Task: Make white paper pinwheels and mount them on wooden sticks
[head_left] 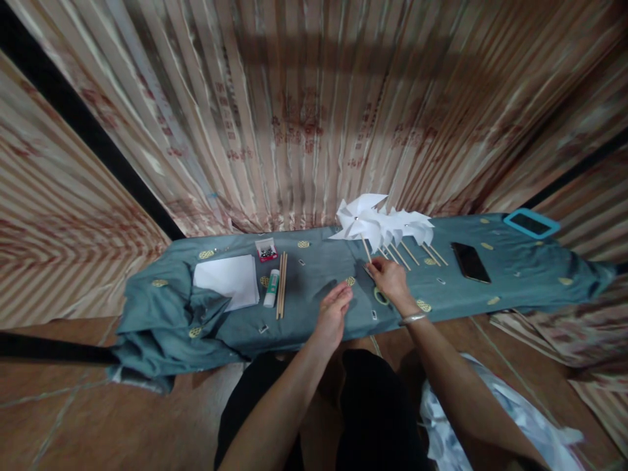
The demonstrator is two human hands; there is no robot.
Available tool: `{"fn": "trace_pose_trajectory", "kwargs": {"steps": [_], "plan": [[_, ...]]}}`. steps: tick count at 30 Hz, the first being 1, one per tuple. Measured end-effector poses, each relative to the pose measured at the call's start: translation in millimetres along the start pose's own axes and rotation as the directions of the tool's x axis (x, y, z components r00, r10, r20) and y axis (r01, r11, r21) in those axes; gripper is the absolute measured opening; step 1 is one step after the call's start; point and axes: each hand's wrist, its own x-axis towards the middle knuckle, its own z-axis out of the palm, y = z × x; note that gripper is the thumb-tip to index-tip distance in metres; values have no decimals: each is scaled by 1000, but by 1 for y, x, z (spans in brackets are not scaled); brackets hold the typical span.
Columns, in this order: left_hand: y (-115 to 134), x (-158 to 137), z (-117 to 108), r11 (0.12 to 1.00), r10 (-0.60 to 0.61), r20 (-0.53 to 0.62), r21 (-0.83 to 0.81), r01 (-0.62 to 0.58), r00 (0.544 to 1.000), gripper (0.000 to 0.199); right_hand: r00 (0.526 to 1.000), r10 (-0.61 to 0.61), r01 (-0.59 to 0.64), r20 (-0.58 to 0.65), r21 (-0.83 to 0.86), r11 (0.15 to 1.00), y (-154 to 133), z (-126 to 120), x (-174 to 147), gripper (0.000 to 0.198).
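My right hand (391, 280) pinches the wooden stick of a white paper pinwheel (362, 221). The pinwheel is held up, its vanes partly covering the row behind it. Several more white pinwheels (417, 226) lie overlapping on the cloth, their sticks pointing toward me. My left hand (334, 310) is raised in front of the cloth's near edge, holding nothing, with its fingers loosely stretched out. Scissors with yellowish handles (381, 296) lie partly hidden beneath my right hand.
Green cloth (314, 320) covers the long table. To the left are white paper sheets (233, 278), a small box of pins (266, 250), a glue stick (271, 288) and several wooden sticks (281, 286). A phone (470, 262) and a blue-framed device (532, 224) lie right. A plastic bag (444, 425) is on the floor.
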Motion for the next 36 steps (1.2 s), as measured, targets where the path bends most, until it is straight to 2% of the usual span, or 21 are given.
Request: {"fn": "trace_pose_trajectory", "kwargs": {"steps": [9, 15, 36], "plan": [[-5, 1, -3, 1000, 4, 37, 5, -4, 999, 36, 997, 6, 4, 79, -117, 993, 3, 13, 2, 24], [-9, 4, -1, 1000, -7, 18, -10, 8, 1000, 36, 994, 18, 2, 106, -177, 984, 2, 18, 9, 26], [-8, 3, -2, 1000, -5, 24, -4, 5, 1000, 33, 978, 89, -33, 190, -282, 959, 3, 26, 24, 29]]}}
